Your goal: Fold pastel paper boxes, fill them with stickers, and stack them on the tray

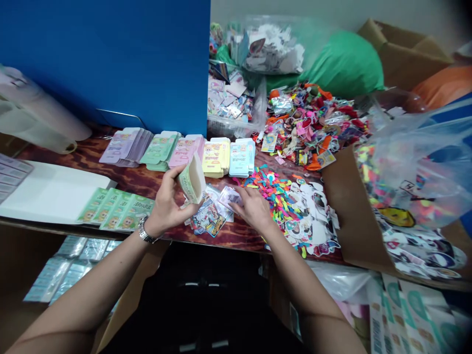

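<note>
My left hand (pixel 170 204) grips a small green paper packet (pixel 192 181), its open mouth tilted up and to the right. Just right of it, my right hand (pixel 254 209) has its fingers on a pale purple card (pixel 229 196). That card lies over a loose pile of printed cards (pixel 210 216) on the dark red wood-patterned table (pixel 147 183). Whether the right fingers pinch the card or only press on it is hard to see. Close by on the right are colourful balloons (pixel 271 191) and white cut-out stickers (pixel 309 211).
Stacks of flat packets in purple (pixel 125 146), green (pixel 161 148), pink (pixel 186 150), yellow (pixel 216 156) and blue (pixel 241 156) line the back. Filled green packets (pixel 114 209) overlap at left. Small trinkets (pixel 306 123) heap behind; a cardboard box (pixel 339 211) stands right. A blue panel (pixel 110 59) rises behind.
</note>
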`<action>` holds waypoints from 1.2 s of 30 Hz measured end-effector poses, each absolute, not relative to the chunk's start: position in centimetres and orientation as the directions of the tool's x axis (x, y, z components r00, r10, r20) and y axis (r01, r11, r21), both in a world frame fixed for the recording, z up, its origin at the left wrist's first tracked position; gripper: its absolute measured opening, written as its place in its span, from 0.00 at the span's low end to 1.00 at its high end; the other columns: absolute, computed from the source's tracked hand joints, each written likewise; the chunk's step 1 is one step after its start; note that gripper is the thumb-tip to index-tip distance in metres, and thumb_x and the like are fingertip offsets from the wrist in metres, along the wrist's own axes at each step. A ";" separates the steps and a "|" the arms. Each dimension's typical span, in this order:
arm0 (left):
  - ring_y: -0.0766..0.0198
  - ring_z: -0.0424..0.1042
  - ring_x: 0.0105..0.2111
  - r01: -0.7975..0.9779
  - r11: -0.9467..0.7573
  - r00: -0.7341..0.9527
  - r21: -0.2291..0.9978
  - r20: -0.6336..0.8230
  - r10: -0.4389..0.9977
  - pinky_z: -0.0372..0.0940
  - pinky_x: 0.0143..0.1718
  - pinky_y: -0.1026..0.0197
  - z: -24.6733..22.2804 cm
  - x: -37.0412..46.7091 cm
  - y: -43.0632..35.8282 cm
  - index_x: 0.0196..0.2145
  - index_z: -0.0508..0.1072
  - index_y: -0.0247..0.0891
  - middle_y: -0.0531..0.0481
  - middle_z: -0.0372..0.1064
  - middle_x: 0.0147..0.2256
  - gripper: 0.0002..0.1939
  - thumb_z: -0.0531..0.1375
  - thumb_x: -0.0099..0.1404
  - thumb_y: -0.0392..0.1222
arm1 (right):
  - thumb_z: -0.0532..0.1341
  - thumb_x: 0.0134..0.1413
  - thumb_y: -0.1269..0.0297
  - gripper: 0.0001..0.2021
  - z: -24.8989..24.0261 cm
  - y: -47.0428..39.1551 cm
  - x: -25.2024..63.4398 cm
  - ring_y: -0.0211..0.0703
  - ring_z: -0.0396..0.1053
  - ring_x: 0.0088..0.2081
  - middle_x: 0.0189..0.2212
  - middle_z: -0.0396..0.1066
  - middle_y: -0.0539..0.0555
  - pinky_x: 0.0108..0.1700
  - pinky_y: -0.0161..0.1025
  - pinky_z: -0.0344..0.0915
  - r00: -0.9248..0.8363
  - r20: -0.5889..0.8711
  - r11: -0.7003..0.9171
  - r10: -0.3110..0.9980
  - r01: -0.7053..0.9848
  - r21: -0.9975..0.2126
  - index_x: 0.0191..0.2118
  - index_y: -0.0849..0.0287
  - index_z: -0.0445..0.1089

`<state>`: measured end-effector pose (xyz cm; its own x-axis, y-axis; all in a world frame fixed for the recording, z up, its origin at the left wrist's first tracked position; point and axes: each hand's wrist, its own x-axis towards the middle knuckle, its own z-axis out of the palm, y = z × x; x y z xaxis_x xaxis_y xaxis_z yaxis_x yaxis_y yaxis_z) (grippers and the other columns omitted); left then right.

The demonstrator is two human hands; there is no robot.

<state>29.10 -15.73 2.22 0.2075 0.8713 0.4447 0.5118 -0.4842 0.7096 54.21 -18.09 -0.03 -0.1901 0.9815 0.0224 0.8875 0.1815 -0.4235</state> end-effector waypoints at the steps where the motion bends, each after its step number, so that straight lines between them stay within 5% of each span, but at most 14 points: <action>1: 0.50 0.68 0.55 0.509 -0.475 0.211 0.718 0.430 0.878 0.68 0.54 0.49 2.0 28.9 -15.8 0.62 0.55 0.39 0.38 0.60 0.57 0.42 0.67 0.54 0.49 | 0.64 0.58 0.54 0.24 -0.4 -18.1 55.0 0.57 0.69 0.50 0.48 0.70 0.65 0.45 0.48 0.70 -0.161 -0.046 0.140 0.986 0.942 -0.305 0.57 0.58 0.67; 5: 0.50 0.67 0.55 0.489 -0.453 0.287 0.745 0.353 0.891 0.67 0.55 0.48 1.4 29.3 -16.1 0.64 0.51 0.39 0.37 0.59 0.58 0.43 0.66 0.57 0.47 | 0.67 0.51 0.46 0.31 -1.8 -18.1 56.1 0.59 0.68 0.49 0.48 0.66 0.64 0.39 0.46 0.69 -0.085 -0.195 0.052 0.977 0.984 -0.171 0.57 0.56 0.65; 8: 0.49 0.65 0.56 0.512 -0.433 0.346 0.742 0.283 0.895 0.65 0.57 0.47 1.3 29.9 -16.3 0.64 0.52 0.38 0.37 0.60 0.57 0.43 0.66 0.57 0.49 | 0.68 0.51 0.48 0.30 -2.2 -18.1 55.7 0.56 0.67 0.49 0.48 0.66 0.63 0.40 0.44 0.69 -0.079 -0.153 0.051 0.985 0.983 -0.177 0.56 0.57 0.65; 12: 0.55 0.70 0.49 0.519 -0.361 0.310 0.775 0.223 0.924 0.70 0.47 0.55 1.1 29.8 -16.5 0.59 0.57 0.37 0.41 0.64 0.52 0.38 0.66 0.55 0.48 | 0.67 0.53 0.52 0.27 -2.5 -18.3 55.4 0.52 0.69 0.45 0.46 0.66 0.61 0.39 0.41 0.68 -0.130 -0.072 0.112 0.989 0.971 -0.212 0.55 0.57 0.64; 19: 0.60 0.72 0.41 0.575 -0.348 0.244 0.740 0.252 0.937 0.69 0.38 0.60 0.0 29.4 -16.3 0.55 0.59 0.37 0.45 0.67 0.46 0.36 0.67 0.51 0.46 | 0.57 0.63 0.65 0.08 -3.1 -18.8 55.9 0.46 0.71 0.43 0.41 0.71 0.57 0.44 0.40 0.68 -0.213 0.130 0.250 0.968 0.816 -0.522 0.46 0.59 0.68; 24: 0.62 0.71 0.36 0.626 -0.290 0.179 0.724 0.229 0.957 0.68 0.34 0.61 -0.5 29.0 -16.1 0.52 0.60 0.38 0.48 0.67 0.44 0.35 0.68 0.50 0.49 | 0.56 0.64 0.64 0.10 -2.3 -19.0 56.4 0.45 0.74 0.42 0.41 0.76 0.56 0.46 0.40 0.68 -0.219 0.174 0.277 0.960 0.662 -0.696 0.46 0.58 0.71; 29: 0.55 0.71 0.41 0.692 -0.385 0.222 0.611 0.327 0.919 0.69 0.42 0.55 -0.9 28.4 -15.8 0.51 0.61 0.38 0.45 0.68 0.44 0.32 0.67 0.52 0.48 | 0.57 0.65 0.59 0.12 1.4 -19.0 56.9 0.40 0.73 0.34 0.40 0.76 0.53 0.38 0.37 0.69 0.019 0.260 0.212 0.966 0.525 -0.824 0.48 0.56 0.72; 32: 0.51 0.70 0.44 0.718 -0.482 0.308 0.503 0.391 0.867 0.68 0.45 0.51 -0.9 28.8 -15.8 0.52 0.62 0.36 0.42 0.68 0.44 0.29 0.65 0.54 0.45 | 0.57 0.65 0.61 0.11 4.2 -18.7 56.5 0.39 0.71 0.35 0.39 0.75 0.53 0.40 0.38 0.69 -0.024 0.390 0.333 0.921 0.569 -0.752 0.49 0.55 0.73; 36: 0.51 0.69 0.43 0.725 -0.555 0.379 0.408 0.437 0.816 0.67 0.44 0.50 -0.5 30.2 -16.3 0.52 0.61 0.36 0.41 0.68 0.43 0.26 0.63 0.56 0.41 | 0.55 0.67 0.65 0.14 5.3 -18.2 54.5 0.43 0.70 0.40 0.36 0.73 0.54 0.45 0.40 0.69 -0.307 0.422 0.498 0.853 0.723 -0.480 0.51 0.52 0.74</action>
<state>30.15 -16.25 -0.46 0.3786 0.8161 0.4366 0.7252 -0.5547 0.4080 54.53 -18.18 5.30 -0.3073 0.8528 0.4222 0.7226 0.4978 -0.4796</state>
